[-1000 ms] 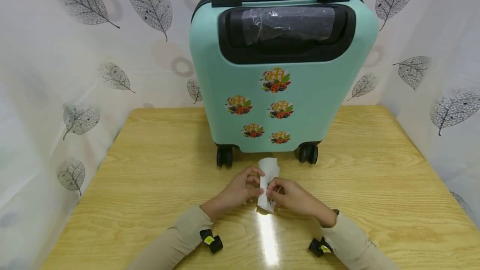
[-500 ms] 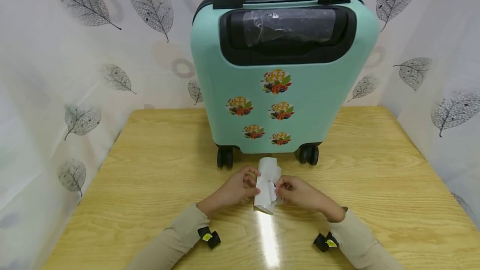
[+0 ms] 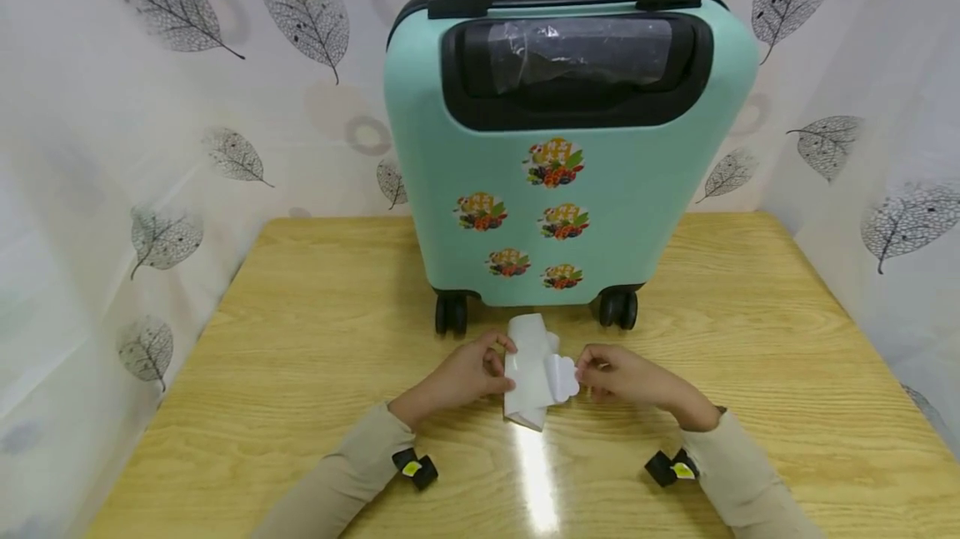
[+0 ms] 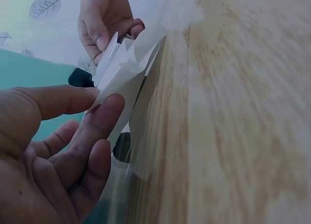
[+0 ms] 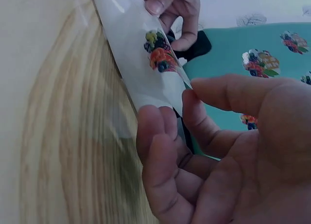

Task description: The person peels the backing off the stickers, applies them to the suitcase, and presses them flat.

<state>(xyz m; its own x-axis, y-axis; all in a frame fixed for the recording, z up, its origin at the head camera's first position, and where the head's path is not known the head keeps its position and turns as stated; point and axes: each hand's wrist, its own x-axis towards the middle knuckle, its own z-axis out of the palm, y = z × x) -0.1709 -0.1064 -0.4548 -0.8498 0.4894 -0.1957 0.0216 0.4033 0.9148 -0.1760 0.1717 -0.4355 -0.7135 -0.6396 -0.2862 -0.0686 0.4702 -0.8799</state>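
My left hand (image 3: pixel 472 372) pinches the left edge of a folded white backing sheet (image 3: pixel 527 364) between thumb and fingers, low over the table. At its right side a scalloped sticker (image 3: pixel 564 382) sticks out, its white back turned up in the head view. The fingertips of my right hand (image 3: pixel 626 376) pinch the sticker's outer edge. Colourful fruit print shows on the sticker (image 5: pixel 160 54) in the right wrist view, where its other side still lies against the sheet. In the left wrist view the sheet (image 4: pixel 121 78) bends in layers between both hands.
A mint-green suitcase (image 3: pixel 637 189) stands upright on the wooden table (image 3: pixel 337 297) just beyond the hands, several round fruit stickers (image 3: pixel 553 162) on its front. Its black wheels (image 3: pixel 452 314) are close behind the sheet. Leaf-patterned cloth (image 3: pixel 315 122) hangs behind.
My right hand has moved right, drawing the scalloped sticker out from the sheet so more of its white back shows. The left hand has shifted slightly left with the sheet.
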